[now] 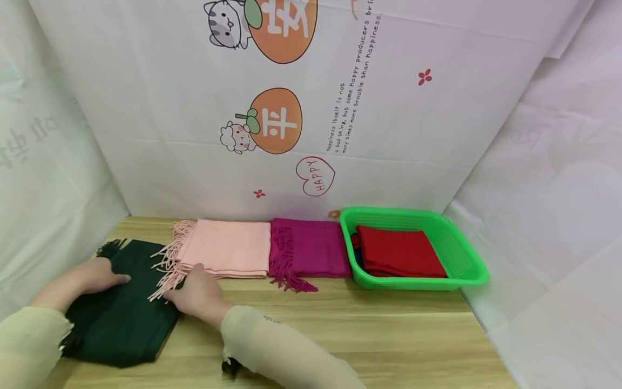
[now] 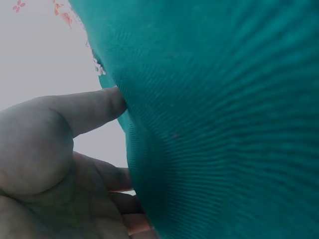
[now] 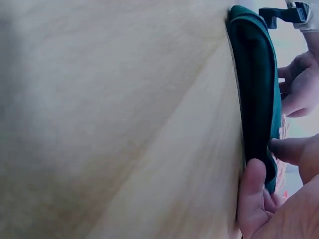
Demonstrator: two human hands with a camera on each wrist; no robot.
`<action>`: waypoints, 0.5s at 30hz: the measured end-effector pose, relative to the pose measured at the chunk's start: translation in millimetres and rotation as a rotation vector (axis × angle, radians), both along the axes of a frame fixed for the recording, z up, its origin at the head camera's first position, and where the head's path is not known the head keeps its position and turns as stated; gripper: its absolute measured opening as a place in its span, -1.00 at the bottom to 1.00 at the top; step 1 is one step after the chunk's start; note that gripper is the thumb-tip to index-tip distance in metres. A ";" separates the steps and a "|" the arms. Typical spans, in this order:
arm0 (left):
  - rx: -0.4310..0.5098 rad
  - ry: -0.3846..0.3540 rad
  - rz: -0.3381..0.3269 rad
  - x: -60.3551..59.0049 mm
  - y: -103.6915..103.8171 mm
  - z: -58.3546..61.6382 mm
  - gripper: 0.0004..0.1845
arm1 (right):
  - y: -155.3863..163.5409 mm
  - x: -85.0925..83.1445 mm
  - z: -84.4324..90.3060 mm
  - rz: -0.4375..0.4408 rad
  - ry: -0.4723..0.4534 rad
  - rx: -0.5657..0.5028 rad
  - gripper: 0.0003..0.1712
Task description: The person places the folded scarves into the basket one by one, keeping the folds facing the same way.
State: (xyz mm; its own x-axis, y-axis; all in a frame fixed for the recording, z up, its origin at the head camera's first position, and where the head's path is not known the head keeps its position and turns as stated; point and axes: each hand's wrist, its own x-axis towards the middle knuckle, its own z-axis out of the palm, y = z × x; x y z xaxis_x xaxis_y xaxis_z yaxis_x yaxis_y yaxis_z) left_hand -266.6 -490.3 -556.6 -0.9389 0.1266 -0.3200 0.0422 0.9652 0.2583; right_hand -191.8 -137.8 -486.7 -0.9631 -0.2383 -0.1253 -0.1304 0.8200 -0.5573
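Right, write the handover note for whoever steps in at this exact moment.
Left hand: lies flat on the folded dark green scarf, fingers straight.
Right hand: grips that scarf's right edge, thumb under the fold, fingers on top.
The dark green scarf lies at the front left of the wooden table. The pink scarf and the magenta scarf lie folded side by side behind it.
Done: a red scarf lies folded in the green basket.
Left, as it looks: three scarves are outside the basket.
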 end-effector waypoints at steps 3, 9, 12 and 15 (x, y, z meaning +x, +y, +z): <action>-0.008 0.025 0.013 8.1 11.2 6.3 -0.10 | 3.8 -1.4 2.2 -0.095 -0.078 -0.158 -0.21; 0.014 0.081 0.030 23.6 29.4 22.1 -0.06 | 4.5 1.2 4.8 -0.184 -0.199 -0.408 -0.40; 0.030 0.075 0.027 24.3 28.9 24.4 -0.05 | 2.0 5.0 5.8 -0.209 -0.265 -0.494 -0.47; 0.025 0.062 0.038 17.6 20.6 13.7 -0.05 | -0.5 9.1 5.8 -0.242 -0.355 -0.609 -0.54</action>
State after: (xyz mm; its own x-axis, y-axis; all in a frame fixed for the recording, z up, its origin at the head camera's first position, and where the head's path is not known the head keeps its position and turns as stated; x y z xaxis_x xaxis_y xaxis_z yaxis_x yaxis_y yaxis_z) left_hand -249.0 -469.8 -542.9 -0.9610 0.0976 -0.2586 0.0219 0.9595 0.2808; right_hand -182.7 -138.3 -480.9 -0.9238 -0.1509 -0.3518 0.2870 0.3351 -0.8974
